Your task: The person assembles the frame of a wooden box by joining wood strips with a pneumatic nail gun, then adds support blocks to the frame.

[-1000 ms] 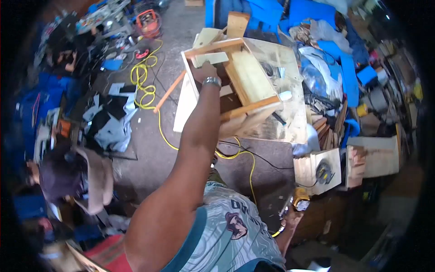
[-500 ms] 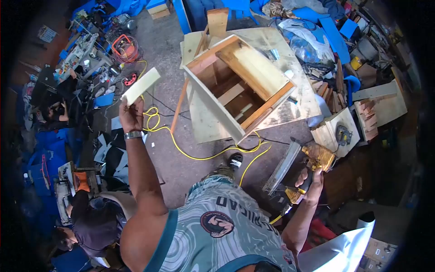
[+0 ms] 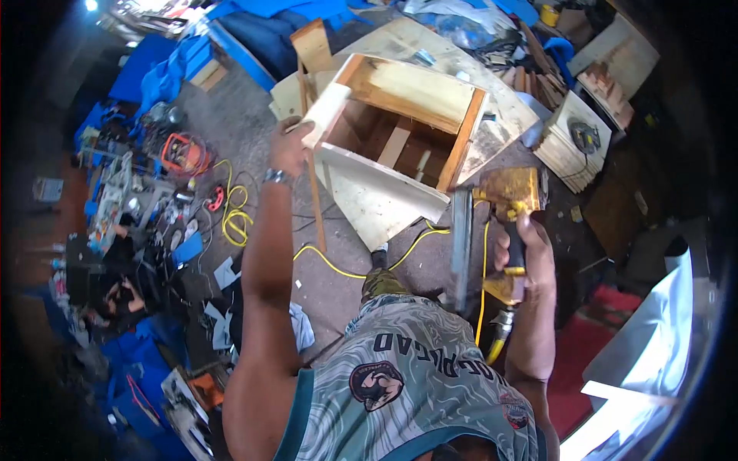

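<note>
My left hand (image 3: 290, 147) grips a short pale wooden board (image 3: 327, 114) by its near end. The board lies over the left corner of an open wooden box (image 3: 373, 175), overlapping its rim in this view. In my right hand (image 3: 532, 250) is a yellow nail gun (image 3: 509, 190), my fingers wrapped round its black handle. Its long grey magazine (image 3: 460, 246) points toward me, close beside the box's right corner. A yellow air hose (image 3: 498, 347) runs from the handle's base. Inside the box, loose pale strips (image 3: 394, 147) show.
The box rests on a plywood sheet (image 3: 492, 142). More yellow hose (image 3: 327, 265) snakes over the floor. At right stands a stack of panels (image 3: 565, 146) with a power tool (image 3: 585, 137) on top. A person (image 3: 123, 296) sits at left among clutter.
My left hand has brought the board rightward onto the box's left corner. My right hand has lifted the nail gun up closer to the box, and the view has turned.
</note>
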Tool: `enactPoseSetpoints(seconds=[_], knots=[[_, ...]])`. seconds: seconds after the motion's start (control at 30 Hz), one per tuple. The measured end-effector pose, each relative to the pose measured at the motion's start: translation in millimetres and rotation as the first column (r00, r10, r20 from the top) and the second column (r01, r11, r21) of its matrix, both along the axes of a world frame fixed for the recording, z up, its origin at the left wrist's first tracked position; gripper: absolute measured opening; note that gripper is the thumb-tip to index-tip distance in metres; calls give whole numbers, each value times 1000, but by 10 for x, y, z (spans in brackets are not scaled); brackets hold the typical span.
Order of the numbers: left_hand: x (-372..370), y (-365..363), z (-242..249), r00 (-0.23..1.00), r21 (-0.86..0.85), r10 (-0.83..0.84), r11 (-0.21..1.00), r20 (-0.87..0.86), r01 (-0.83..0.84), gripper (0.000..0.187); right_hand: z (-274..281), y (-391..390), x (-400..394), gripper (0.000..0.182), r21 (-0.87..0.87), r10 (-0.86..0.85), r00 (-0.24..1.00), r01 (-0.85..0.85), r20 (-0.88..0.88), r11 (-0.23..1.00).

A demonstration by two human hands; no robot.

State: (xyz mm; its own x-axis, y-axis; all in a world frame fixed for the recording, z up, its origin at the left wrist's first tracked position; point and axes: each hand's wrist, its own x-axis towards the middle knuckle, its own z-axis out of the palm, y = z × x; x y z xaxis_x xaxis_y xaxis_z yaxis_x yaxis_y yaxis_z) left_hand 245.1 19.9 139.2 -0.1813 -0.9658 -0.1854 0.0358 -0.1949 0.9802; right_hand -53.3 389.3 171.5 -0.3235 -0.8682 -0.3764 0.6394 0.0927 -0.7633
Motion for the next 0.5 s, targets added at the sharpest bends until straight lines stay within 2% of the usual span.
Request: enactPoseSetpoints(seconds=[0.07,0.1,0.13,0.2,0.23,0.27,0.3,0.37,0.4,0.43,0.47,0.5], knots=[[346,-259,-106,968,-88,-182,982,-170,169,38,30,58,72,47,7,143,979,-143,-144,990],[506,-355,-137,949,-79,-241,970,-203,230,37,-73,70,74,51,-28,288,936,-299,-204,954],[657,-438,-102,925,-66,-298,955,-236,291,37,-158,58,-1,60,199,542,756,-505,-368,840],[820,-577,-182,889,-27,-354,932,-290,362,38,21,-395,474,67,571,799,480,-564,-362,597],[850,-626,-249,883,-5,-358,927,-305,374,38,-233,-519,671,73,621,830,381,-551,-407,557],[865,-665,-292,876,9,-360,924,-321,383,39,-526,-626,865,69,527,760,335,-565,-557,635],[881,-648,-308,844,89,-351,903,-405,419,42,-627,-889,1034,71,564,845,343,-633,-411,531],[1006,-560,-421,781,228,-320,836,-536,499,47,-1177,-1304,1421,76,762,953,167,-572,-253,302],[1080,-533,-509,751,280,-302,795,-588,538,49,-1657,-1369,1576,77,693,889,161,-573,-428,437],[1136,-491,-555,758,289,-341,776,-556,561,47,-2133,-1416,1754,78,598,795,157,-579,-586,555],[1199,-430,-609,766,305,-379,755,-519,580,45,-2528,-1521,1920,80,653,824,158,-536,-544,535],[1275,-352,-716,804,301,-442,765,-397,569,43,-2879,-1631,2113,82,706,852,158,-497,-498,505]])
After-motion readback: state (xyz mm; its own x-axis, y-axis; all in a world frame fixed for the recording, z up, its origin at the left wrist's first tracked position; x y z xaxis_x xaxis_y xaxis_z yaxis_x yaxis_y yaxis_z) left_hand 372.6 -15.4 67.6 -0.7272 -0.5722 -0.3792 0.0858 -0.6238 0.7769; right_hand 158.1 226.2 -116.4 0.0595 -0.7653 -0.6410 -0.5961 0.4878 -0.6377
